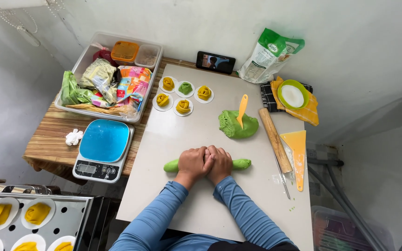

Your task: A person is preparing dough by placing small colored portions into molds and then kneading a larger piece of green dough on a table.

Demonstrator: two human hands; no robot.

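Centrally, the person's left hand (192, 162) and right hand (219, 161) lie side by side, thumbs touching, palms flat and pressed down on a green dough roll (240, 163) that lies crosswise on the pale work surface (187, 204); its two rounded ends stick out past the hands on either side. Both arms wear blue sleeves (252, 218). Behind the hands, a green dough lump (232, 124) sits on the board with a small yellow plastic knife (242, 109) stuck upright in it. Just right of the lump lies a wooden rolling pin (274, 139), angled away from the person, and beside that a yellow dough scraper (297, 155) and a thin metal skewer (282, 179). Farther back, five shaped dough pieces (183, 106), four yellow and one green, rest on white paper rounds. A phone (215, 62) leans at the back wall, next to a green and white flour bag (266, 56) and a green bowl (292, 94) set on a yellow cloth. Left of the board stands a kitchen scale (103, 148) with a blue top, and behind it a clear plastic bin (110, 76) filled with packets. At the lower left, a perforated steamer tray (70, 218) holds more yellow dough shapes.
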